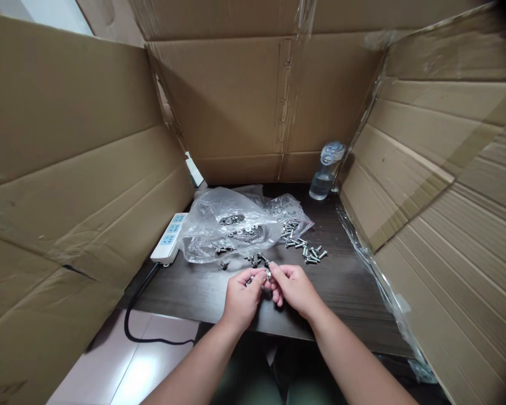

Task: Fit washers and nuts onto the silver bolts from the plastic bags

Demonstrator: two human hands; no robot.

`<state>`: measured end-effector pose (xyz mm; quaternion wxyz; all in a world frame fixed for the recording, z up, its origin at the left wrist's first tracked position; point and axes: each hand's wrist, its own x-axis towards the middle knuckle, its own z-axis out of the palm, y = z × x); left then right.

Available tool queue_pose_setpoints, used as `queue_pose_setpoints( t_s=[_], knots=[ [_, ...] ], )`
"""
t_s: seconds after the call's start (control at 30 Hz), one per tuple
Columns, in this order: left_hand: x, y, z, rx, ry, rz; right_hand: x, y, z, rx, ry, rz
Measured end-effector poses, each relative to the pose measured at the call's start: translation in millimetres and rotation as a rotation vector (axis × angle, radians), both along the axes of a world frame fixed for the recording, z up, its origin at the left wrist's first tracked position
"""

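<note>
Both forearms (346,349) angle inward, the left grip (242,295) and right grip (293,287) meeting, pinched closed on a small metal piece (269,275) between them, above the dark tabletop (349,287). Cardboard walls (219,95) stand beyond; bolts (314,256) lie forward-right. The piece's long axis is too hidden to tell.

Glossy metal bolts (312,260), matt cardboard (219,101)
</note>
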<state>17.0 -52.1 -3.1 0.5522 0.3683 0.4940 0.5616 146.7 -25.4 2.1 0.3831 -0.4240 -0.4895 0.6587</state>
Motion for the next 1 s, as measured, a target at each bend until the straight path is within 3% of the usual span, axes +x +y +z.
queue_pose_setpoints(
  t_s=[0.23,0.5,0.73,1.0],
  knots=[
    [-0.4,0.2,0.7,-0.019,-0.053,0.003,6.3,-2.5,6.4,-0.048,0.193,0.016],
    [0.0,0.5,1.0,-0.011,-0.018,-0.008,-2.2,-0.3,0.3,0.000,-0.023,0.000],
    [-0.3,-0.3,1.5,-0.022,-0.049,0.013,5.0,-3.5,6.9,-0.060,0.180,0.025],
    [-0.4,-1.3,0.2,0.008,0.001,-0.015,-0.3,-1.7,0.0,-0.005,0.009,0.008]
  ],
)
